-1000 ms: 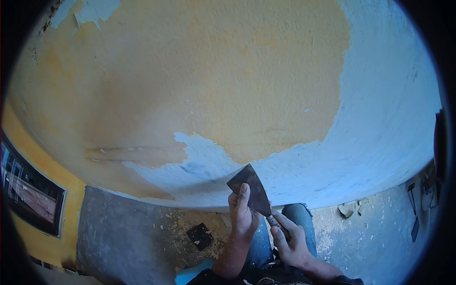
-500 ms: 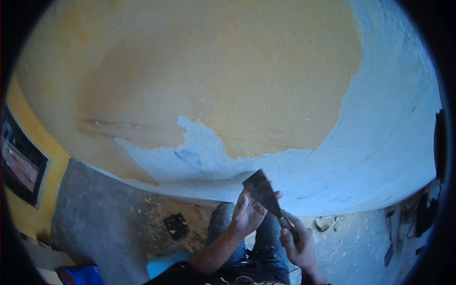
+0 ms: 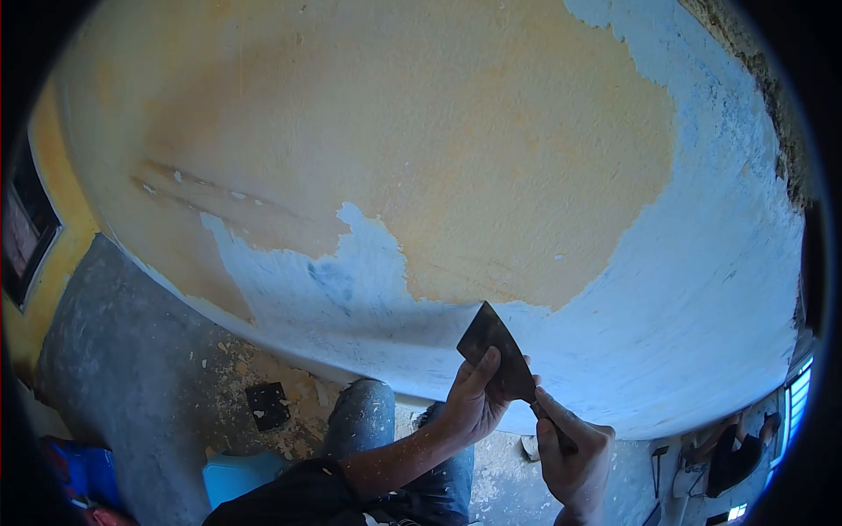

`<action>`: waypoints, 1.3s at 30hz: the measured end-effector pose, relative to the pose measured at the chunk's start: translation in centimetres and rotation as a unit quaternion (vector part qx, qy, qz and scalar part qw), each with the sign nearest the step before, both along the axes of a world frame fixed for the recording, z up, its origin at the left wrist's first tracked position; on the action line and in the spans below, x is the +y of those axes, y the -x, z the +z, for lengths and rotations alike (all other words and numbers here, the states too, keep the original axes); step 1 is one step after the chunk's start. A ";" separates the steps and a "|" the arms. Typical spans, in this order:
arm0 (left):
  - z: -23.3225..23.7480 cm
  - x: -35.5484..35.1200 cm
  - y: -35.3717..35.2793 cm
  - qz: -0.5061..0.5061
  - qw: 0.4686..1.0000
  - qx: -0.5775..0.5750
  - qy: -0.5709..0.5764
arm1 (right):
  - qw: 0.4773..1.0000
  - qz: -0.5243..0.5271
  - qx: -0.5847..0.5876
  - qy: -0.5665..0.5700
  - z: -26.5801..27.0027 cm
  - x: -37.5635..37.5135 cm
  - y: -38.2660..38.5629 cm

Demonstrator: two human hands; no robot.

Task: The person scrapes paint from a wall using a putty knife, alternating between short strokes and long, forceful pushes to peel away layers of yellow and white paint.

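A paint scraper (image 3: 509,364) with a broad dark blade is held between my two hands, blade pointing up toward the wall. The thumb of my left hand (image 3: 474,408) presses on the blade's face, with the fingers behind it. My right hand (image 3: 574,451) is wrapped around the handle, its index finger stretched along it toward the blade. Just beyond is the wall, with yellowish paint (image 3: 491,158) over its upper part and a pale whitish-blue bared area (image 3: 702,289) below and to the right. The blade's upper corner overlaps the ragged paint edge in view; whether it touches cannot be seen.
Paint flakes (image 3: 303,386) litter the grey floor (image 3: 140,342) around a black square piece (image 3: 267,406). A light-blue object (image 3: 232,478) stands beside my legs. Blue and red items (image 3: 83,473) lie at lower left. Another person (image 3: 737,456) is at far lower right.
My left thumb has come onto the blade, where the hand was beside and behind it before. The right index finger now extends along the handle. The view has shifted rightward.
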State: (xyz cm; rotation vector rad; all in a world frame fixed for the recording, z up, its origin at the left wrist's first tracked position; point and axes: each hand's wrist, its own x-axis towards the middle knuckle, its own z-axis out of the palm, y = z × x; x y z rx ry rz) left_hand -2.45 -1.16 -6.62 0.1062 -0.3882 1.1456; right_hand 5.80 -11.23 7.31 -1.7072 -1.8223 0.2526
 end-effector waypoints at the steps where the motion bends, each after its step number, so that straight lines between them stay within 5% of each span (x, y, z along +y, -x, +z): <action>1: 0.1 -0.1 0.3 0.001 1.000 0.000 0.001 | 1.000 0.001 0.006 -0.004 -0.3 0.0 -0.1; 6: -0.1 1.0 2.3 0.112 0.989 0.086 0.041 | 0.999 0.019 0.023 0.032 -0.3 1.9 1.0; 10: -0.9 0.3 3.3 0.109 0.986 0.119 0.051 | 0.993 0.020 0.091 0.068 -1.9 1.2 1.4; 12: -1.4 -0.3 2.5 0.097 0.982 0.146 0.066 | 0.994 0.028 0.104 -0.035 -4.3 0.3 0.8; 18: -1.2 0.3 3.5 0.128 0.977 0.162 0.053 | 0.985 -0.017 0.154 0.070 -3.4 1.1 1.2; 23: -0.3 -0.2 3.3 0.134 0.959 0.231 0.098 | 0.981 0.068 0.161 -0.078 -7.2 1.6 -0.6; 26: -0.2 1.7 5.4 0.187 0.960 0.205 0.030 | 0.978 0.019 0.195 0.065 -4.5 2.8 2.5; 28: 0.2 0.2 6.1 0.147 0.961 0.230 0.054 | 0.982 0.038 0.169 0.081 -5.2 1.8 1.5; 31: -0.5 -0.2 3.9 0.117 0.965 0.216 0.090 | 0.974 0.067 0.205 -0.065 -6.4 1.3 0.9; 34: -1.6 1.6 5.9 0.161 0.953 0.249 0.067 | 0.989 0.020 0.142 0.037 -3.9 2.4 3.3; 39: -2.6 0.3 4.9 0.110 0.964 0.226 0.086 | 0.987 0.080 0.137 -0.004 -5.4 0.9 1.8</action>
